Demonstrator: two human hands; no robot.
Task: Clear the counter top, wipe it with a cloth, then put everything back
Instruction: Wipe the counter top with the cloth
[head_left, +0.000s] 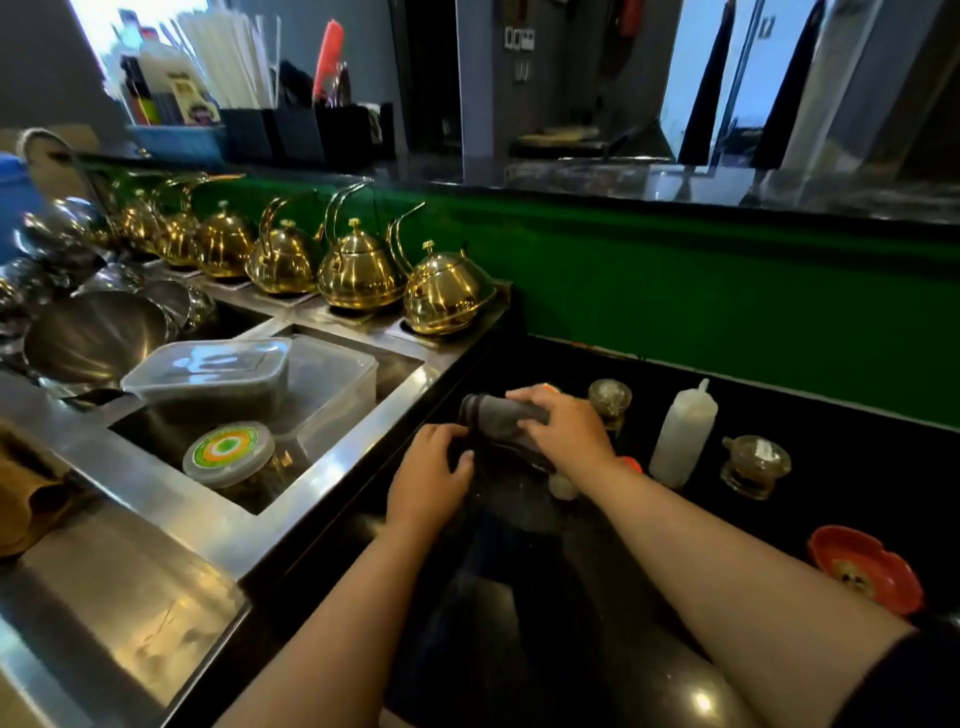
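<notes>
A grey cloth (498, 418) is rolled up above the black counter top (841, 499), near its left end. My right hand (563, 431) grips the roll from the right. My left hand (434, 475) holds the dark lower part of the same cloth from the left. On the counter to the right stand a small glass jar (610, 400), a white squeeze bottle (680, 436) and a lidded glass pot (756, 465). A red dish (865, 566) sits at the counter's near right. Small white and orange things lie partly hidden under my right wrist.
Left of the counter is a steel sink unit (218, 525) holding clear plastic boxes (260, 384) and a round lidded tub (228, 452). A row of gold kettles (358, 270) lines its back edge. Steel bowls (93, 332) pile at far left. A green wall (701, 301) backs the counter.
</notes>
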